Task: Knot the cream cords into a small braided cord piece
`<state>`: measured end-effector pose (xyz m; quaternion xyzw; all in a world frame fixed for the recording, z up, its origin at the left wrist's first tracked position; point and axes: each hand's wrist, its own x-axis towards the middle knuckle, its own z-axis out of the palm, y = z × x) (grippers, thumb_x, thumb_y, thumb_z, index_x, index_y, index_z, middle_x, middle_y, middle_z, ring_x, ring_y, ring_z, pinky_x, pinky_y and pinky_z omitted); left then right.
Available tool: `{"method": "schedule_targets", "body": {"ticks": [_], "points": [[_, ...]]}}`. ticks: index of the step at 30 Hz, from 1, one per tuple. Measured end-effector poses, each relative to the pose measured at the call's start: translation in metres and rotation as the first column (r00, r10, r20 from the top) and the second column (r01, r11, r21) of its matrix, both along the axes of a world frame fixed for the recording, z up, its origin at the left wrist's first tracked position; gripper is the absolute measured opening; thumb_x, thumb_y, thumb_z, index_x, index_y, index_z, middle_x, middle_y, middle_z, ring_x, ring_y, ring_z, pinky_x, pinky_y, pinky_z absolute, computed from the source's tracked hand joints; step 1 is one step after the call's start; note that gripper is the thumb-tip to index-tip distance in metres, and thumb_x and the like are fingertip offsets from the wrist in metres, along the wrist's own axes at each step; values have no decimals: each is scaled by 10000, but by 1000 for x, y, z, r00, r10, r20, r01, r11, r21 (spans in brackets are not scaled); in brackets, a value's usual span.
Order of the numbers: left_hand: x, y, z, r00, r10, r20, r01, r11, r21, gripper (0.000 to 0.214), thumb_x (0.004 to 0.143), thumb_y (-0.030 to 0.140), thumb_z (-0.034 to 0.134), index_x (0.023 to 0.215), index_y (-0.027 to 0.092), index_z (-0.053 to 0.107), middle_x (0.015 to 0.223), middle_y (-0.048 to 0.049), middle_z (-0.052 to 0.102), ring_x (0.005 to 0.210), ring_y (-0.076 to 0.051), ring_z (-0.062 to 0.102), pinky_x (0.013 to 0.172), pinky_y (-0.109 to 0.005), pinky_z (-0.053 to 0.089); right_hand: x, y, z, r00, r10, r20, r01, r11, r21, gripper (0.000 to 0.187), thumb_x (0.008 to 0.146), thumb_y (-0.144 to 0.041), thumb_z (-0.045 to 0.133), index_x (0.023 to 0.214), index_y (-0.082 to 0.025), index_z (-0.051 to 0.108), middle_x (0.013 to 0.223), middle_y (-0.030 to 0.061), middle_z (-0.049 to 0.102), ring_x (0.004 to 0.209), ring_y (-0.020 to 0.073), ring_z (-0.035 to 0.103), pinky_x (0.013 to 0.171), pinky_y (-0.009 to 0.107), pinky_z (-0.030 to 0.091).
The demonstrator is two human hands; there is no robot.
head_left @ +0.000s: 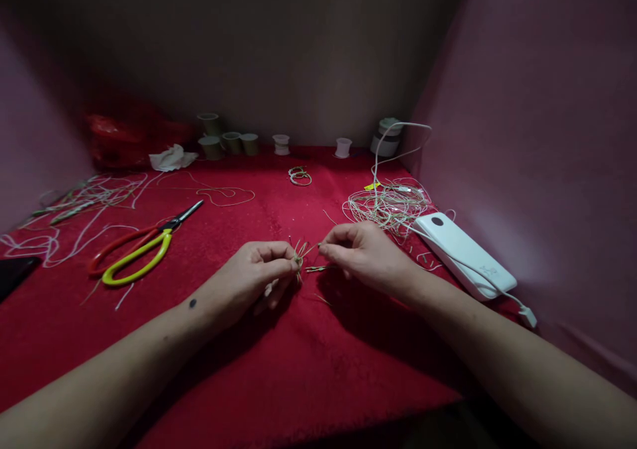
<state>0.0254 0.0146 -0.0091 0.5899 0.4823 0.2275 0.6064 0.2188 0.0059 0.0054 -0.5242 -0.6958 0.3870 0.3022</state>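
Observation:
Low over the middle of the red cloth, my left hand [266, 270] pinches a small knotted bundle of cords [299, 255] between thumb and forefinger. Thin green and tan ends fan out from it. My right hand [365, 253] is closed in a pinch on one strand of that bundle, just right of the knot. A short braided cord piece [316, 269] shows below the right fingertips, its far end hidden by the hand. Whether it joins the bundle I cannot tell.
Scissors [166, 233] with red and yellow handles lie left, beside tangled cords [94, 193]. A white power bank [465, 253] with a cable lies right, near a heap of cord [388, 203]. Thread spools [249, 144] line the back wall; a finished-looking cord loop [299, 176] lies before them.

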Motion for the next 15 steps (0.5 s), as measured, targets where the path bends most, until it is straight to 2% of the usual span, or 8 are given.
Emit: {"method": "schedule_targets", "body": {"ticks": [2, 3, 5, 7, 10, 13, 15], "points": [[0, 0, -1, 1000, 12, 12, -12, 1000, 5, 177, 787, 299, 562, 666, 171, 569, 370, 58, 481, 304, -61, 352, 318, -165, 241, -8, -3, -4, 995, -1, -99, -23, 970, -241, 145, 836, -219, 551, 798, -129, 658, 441, -47, 500, 371, 67, 426, 390, 205, 321], [0, 0, -2, 1000, 14, 17, -14, 1000, 8, 184, 788, 306, 565, 665, 171, 567, 373, 58, 484, 305, -60, 351, 318, -165, 240, -12, -4, -6, 988, -8, -155, -43, 947, -317, 137, 838, -220, 551, 850, -132, 656, 432, -55, 498, 344, 68, 427, 360, 196, 310], [0, 0, -3, 1000, 15, 25, -15, 1000, 11, 192, 787, 322, 573, 669, 170, 570, 375, 59, 486, 304, -58, 345, 318, -164, 237, -16, -5, -9, 963, -51, -263, -44, 939, -341, 108, 826, -200, 570, 886, -137, 634, 474, -56, 530, 329, 59, 434, 334, 181, 307], [0, 0, -4, 999, 17, 34, -18, 1000, 8, 200, 782, 341, 580, 679, 171, 575, 372, 60, 487, 300, -57, 339, 313, -161, 239, -17, -5, -11, 947, -110, -302, 26, 963, -270, 64, 813, -182, 578, 847, -143, 616, 524, -48, 557, 346, 58, 455, 339, 178, 330], [1, 0, -4, 999, 20, 40, -20, 1000, 4, 203, 773, 356, 587, 688, 171, 577, 369, 63, 486, 298, -58, 343, 309, -160, 249, -14, -5, -15, 954, -122, -275, 112, 992, -54, 30, 787, -165, 601, 792, -145, 621, 621, -20, 606, 447, 68, 524, 428, 193, 410], [2, -1, -4, 1000, 21, 19, -21, 1000, 12, 205, 772, 357, 582, 686, 172, 573, 359, 65, 478, 288, -57, 335, 308, -162, 233, -13, -4, -20, 981, -57, -186, 88, 983, 160, 91, 790, -124, 591, 844, -135, 663, 717, 14, 656, 594, 89, 578, 581, 223, 468], [2, -2, -5, 1000, 15, 4, -15, 1000, 24, 210, 774, 362, 577, 686, 172, 574, 352, 69, 466, 284, -56, 325, 311, -165, 221, -13, -3, -22, 995, -14, -102, 38, 970, 239, 142, 797, -93, 579, 891, -124, 680, 763, 35, 677, 668, 106, 596, 655, 246, 475]]}}
